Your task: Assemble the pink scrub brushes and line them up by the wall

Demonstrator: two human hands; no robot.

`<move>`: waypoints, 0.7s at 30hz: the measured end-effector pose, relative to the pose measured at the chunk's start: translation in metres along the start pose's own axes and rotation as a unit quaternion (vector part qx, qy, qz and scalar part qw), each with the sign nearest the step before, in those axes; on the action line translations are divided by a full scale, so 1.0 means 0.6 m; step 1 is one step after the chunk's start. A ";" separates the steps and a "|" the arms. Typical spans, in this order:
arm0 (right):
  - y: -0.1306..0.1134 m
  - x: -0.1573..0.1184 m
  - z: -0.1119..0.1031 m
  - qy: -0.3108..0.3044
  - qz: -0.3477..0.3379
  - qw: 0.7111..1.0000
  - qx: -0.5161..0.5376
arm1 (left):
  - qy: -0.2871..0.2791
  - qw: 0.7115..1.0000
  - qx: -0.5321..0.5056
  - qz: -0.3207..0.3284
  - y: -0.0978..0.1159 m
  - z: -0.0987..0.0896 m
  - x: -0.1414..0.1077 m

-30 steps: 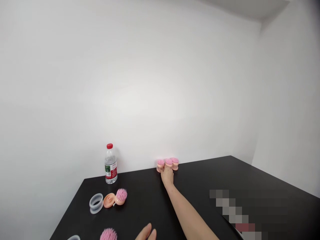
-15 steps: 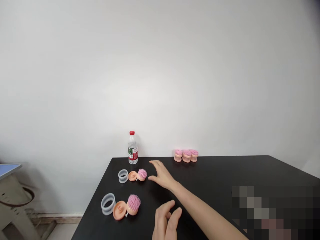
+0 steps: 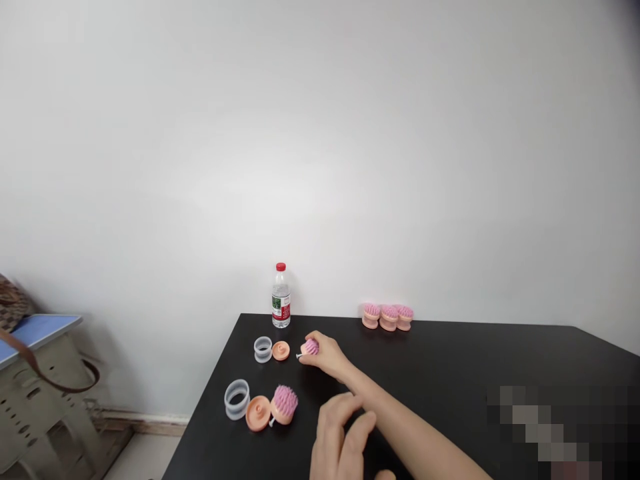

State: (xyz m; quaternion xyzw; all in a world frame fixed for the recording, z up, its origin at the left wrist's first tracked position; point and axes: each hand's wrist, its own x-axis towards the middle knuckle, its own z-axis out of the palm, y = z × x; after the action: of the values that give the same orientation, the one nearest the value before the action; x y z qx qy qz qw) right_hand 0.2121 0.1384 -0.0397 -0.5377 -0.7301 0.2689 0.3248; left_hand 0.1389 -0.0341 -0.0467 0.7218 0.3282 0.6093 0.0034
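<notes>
My right hand (image 3: 325, 353) is shut on a pink-bristled scalp brush head (image 3: 310, 347), and a small white stem pokes out of it to the left. Just left of that hand lie a peach round base (image 3: 281, 351) and a translucent ribbed ring (image 3: 263, 349). Closer to me sits a matching set: a ring (image 3: 237, 399), a peach base (image 3: 258, 413) and a pink brush head (image 3: 284, 405). My left hand (image 3: 340, 433) hovers low over the black table (image 3: 450, 360), fingers apart, holding nothing.
A water bottle with a red cap (image 3: 281, 297) stands at the table's back edge. Three assembled pink-and-peach brushes (image 3: 387, 317) sit against the wall at the back. A beige stool with a blue top (image 3: 35, 373) stands left of the table, with a brown strap across it.
My right hand has closed on the farther brush head and lifted it off the peach base. The view has shifted slightly, and my left hand stays low.
</notes>
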 end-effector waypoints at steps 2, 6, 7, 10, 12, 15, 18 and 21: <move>0.006 -0.031 -0.016 0.012 0.021 0.999 0.038 | -0.012 1.000 0.005 -0.003 -0.003 -0.028 0.024; 0.020 -0.108 -0.052 0.006 0.041 0.994 0.105 | -0.078 0.985 0.105 -0.110 -0.025 -0.105 0.108; 0.024 -0.126 -0.061 0.004 0.045 0.992 0.115 | -0.126 0.970 0.154 -0.143 -0.037 -0.122 0.134; 0.038 -0.174 -0.079 0.002 0.055 0.990 0.133 | -0.216 0.919 0.258 -0.203 -0.094 -0.152 0.200; 0.051 -0.198 -0.083 0.004 0.057 0.988 0.144 | -0.259 0.892 0.287 -0.233 -0.142 -0.153 0.225; 0.071 -0.222 -0.074 0.031 0.056 0.984 0.167 | -0.328 0.849 0.306 -0.278 -0.205 -0.137 0.230; 0.087 -0.237 -0.060 0.064 0.055 0.982 0.170 | -0.358 0.822 0.304 -0.322 -0.239 -0.122 0.218; 0.093 -0.246 -0.056 0.079 0.054 0.982 0.160 | -0.352 0.825 0.273 -0.349 -0.247 -0.122 0.214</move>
State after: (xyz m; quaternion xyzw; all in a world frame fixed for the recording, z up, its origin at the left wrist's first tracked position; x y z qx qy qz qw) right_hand 0.3029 0.0140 -0.0870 -0.5367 -0.6195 0.3564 0.4484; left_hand 0.0101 0.1148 0.0247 0.6959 0.6878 0.1576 0.1334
